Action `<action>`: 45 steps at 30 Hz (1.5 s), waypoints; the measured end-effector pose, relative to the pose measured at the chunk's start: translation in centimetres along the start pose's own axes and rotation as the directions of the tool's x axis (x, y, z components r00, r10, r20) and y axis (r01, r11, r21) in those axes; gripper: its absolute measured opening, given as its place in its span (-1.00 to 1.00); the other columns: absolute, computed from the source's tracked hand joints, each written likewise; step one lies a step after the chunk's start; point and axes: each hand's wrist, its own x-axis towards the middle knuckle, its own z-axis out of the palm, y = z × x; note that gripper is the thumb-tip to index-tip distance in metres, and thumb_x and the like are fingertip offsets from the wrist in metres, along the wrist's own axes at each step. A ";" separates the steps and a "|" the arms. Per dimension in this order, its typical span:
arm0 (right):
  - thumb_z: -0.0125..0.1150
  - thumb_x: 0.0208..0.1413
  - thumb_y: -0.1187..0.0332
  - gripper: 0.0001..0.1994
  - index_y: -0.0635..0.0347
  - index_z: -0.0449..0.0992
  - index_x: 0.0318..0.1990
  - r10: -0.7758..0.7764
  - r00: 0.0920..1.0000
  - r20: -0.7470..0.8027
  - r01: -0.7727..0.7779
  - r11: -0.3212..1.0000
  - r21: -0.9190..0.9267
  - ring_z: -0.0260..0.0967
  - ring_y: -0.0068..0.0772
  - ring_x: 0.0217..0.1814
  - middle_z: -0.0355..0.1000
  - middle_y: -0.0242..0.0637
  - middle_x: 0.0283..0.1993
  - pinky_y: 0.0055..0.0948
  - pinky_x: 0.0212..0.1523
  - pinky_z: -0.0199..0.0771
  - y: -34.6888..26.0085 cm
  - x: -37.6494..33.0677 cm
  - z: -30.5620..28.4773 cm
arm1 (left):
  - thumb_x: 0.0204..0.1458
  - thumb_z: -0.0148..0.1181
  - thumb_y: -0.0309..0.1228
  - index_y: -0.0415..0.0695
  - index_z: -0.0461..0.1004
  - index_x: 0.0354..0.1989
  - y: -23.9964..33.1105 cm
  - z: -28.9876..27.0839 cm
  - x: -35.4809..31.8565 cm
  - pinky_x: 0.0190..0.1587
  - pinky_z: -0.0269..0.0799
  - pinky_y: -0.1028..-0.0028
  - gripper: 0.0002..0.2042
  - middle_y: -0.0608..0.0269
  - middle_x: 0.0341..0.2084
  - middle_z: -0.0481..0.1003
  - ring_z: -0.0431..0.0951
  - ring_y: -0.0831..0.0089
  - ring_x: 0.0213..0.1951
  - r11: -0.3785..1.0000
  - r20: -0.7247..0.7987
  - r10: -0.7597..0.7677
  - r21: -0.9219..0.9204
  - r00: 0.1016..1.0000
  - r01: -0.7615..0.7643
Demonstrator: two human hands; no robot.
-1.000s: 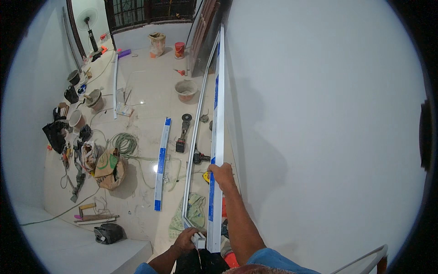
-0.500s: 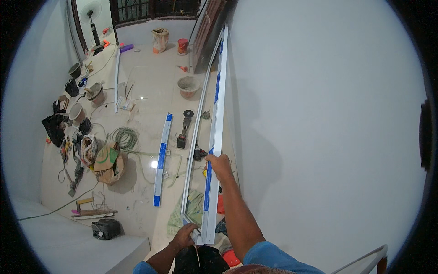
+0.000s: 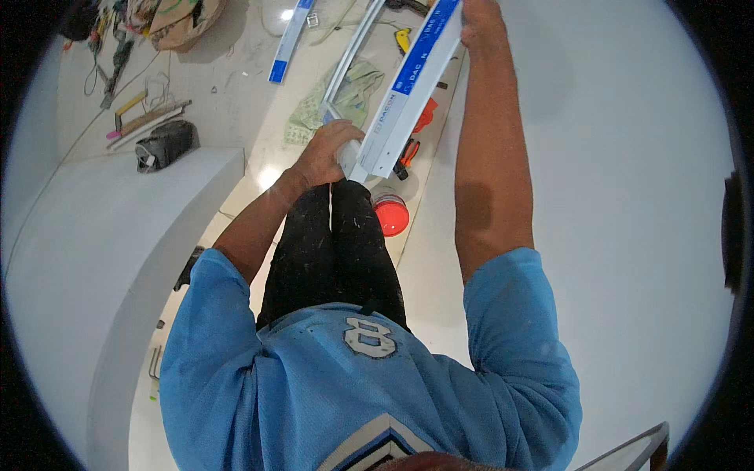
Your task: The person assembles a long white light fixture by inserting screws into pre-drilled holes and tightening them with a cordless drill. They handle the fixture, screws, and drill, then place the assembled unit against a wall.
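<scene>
A long white metal profile (image 3: 416, 110) with blue-printed protective film slants away from me, its near end in front of my legs. My right hand (image 3: 481, 23) is wrapped round its right edge near the top of the view; some fingers are hidden behind it. At the near end, my left hand (image 3: 328, 151) grips a short white crosspiece (image 3: 351, 157), fingers curled over it. From that corner a thinner grey-white rail (image 3: 351, 56) runs back alongside the profile. Together they look like one narrow frame.
A green patterned cloth (image 3: 314, 110) lies under the rail. Red-handled pliers (image 3: 409, 154) and a red-lidded tub (image 3: 391, 216) sit by the profile's near end. Another blue-and-white strip (image 3: 289, 47) lies left. A black bag (image 3: 166, 147) rests on the white ledge (image 3: 86, 235); the wall (image 3: 628, 196) stands right.
My view has tipped down toward my body, so the room's far part has left it. The profile's far end now leans further right. Both hands keep their hold.
</scene>
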 end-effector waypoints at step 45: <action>0.33 0.20 0.09 -0.62 0.29 0.67 -0.10 0.049 0.996 -0.069 -0.071 0.922 -0.381 0.64 -0.16 -0.28 0.66 -0.06 -0.24 -0.16 -0.16 0.64 4.5 -1.8 -1.5 | -0.26 0.63 -0.12 -0.17 0.49 0.14 5.7 1.7 -2.1 0.26 0.36 -0.04 -0.25 -0.09 0.00 0.53 0.51 -0.17 0.09 0.984 -0.079 -0.172 -0.060 0.982 0.167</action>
